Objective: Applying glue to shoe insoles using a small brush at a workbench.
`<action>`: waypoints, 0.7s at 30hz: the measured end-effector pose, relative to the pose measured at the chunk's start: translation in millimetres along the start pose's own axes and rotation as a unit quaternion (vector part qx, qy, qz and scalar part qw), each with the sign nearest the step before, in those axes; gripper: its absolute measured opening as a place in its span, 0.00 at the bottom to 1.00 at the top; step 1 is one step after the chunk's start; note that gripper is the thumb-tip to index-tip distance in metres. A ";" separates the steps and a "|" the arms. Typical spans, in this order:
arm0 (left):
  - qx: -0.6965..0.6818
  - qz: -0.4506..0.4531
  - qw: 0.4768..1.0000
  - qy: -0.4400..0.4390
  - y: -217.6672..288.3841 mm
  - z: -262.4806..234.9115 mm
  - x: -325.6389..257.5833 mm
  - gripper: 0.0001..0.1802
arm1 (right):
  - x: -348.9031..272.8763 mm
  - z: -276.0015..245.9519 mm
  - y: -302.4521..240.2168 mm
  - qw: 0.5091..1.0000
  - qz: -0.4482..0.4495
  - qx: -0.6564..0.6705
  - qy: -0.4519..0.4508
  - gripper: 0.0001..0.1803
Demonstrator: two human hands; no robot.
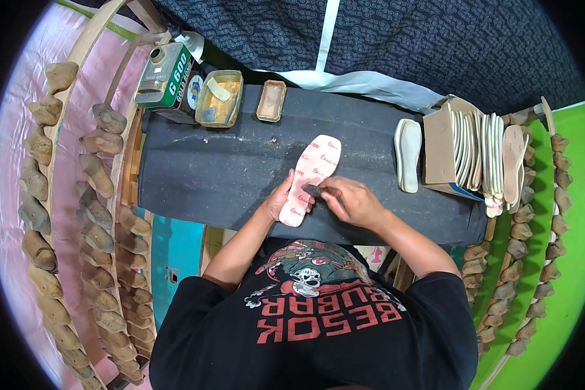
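Note:
A pale pink insole (316, 159) with red printing is tilted over the middle of the table. My left hand (282, 195) is closed round its narrower near end, the thumb along its left edge. In my right hand (354, 200) a small dark lump (312, 190), of a kind I cannot make out, is pinched between the fingertips. Its tip touches the insole's face at the waist, where the surface looks darker and smudged.
The dark-covered table (208, 169) bears a metal can (166, 81), a yellowish tub (220, 97) and a small tray (271, 101) at the back left. A pale insole stack (407, 156) and a cardboard box (440, 146) of insoles stand right. Racks of wooden shoe lasts (97, 175) flank both sides.

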State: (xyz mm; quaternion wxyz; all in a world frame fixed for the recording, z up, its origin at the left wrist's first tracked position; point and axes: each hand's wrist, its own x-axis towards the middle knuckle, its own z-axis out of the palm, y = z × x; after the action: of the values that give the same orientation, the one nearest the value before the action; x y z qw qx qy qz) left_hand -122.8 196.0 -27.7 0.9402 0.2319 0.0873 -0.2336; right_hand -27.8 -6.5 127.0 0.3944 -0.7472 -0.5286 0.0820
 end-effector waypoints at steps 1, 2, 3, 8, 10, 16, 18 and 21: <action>0.001 -0.001 1.000 0.001 -0.9 -1.0 0.0 0.42 | 1.0 -3.6 2.4 1.000 0.000 0.001 0.001 0.12; -0.024 -0.002 1.000 -0.004 -3.7 -1.8 0.6 0.41 | 5.2 -10.9 6.3 0.998 0.053 0.002 0.036 0.11; -0.048 -0.003 0.999 -0.009 -6.1 -2.7 0.8 0.41 | 10.1 -19.0 10.6 0.992 0.104 0.003 0.070 0.11; -0.078 -0.007 0.997 0.004 -4.7 10.3 0.5 0.40 | 22.7 -46.4 33.5 0.980 0.097 -0.077 0.158 0.10; -0.054 -0.002 0.998 -0.031 -6.1 9.1 2.2 0.40 | 19.2 -39.9 33.9 0.982 0.048 -0.111 0.145 0.11; -0.028 -0.011 0.999 0.036 -6.0 13.5 3.4 0.41 | -1.9 -1.9 -13.2 0.999 -0.038 -0.010 0.013 0.13; -0.010 -0.012 1.000 0.020 -4.9 12.5 5.4 0.41 | -2.6 -4.5 -10.0 1.000 -0.011 -0.017 0.009 0.12; -0.023 -0.009 0.999 -0.023 -8.2 3.6 7.2 0.41 | 11.0 -22.7 6.9 0.996 0.013 -0.050 0.077 0.10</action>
State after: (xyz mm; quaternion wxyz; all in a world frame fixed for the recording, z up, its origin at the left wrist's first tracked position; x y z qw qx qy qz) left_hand -120.3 185.0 -29.8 0.9449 0.2045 0.0731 -0.2448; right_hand -5.9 -9.5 140.9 0.3948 -0.7768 -0.4906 0.0024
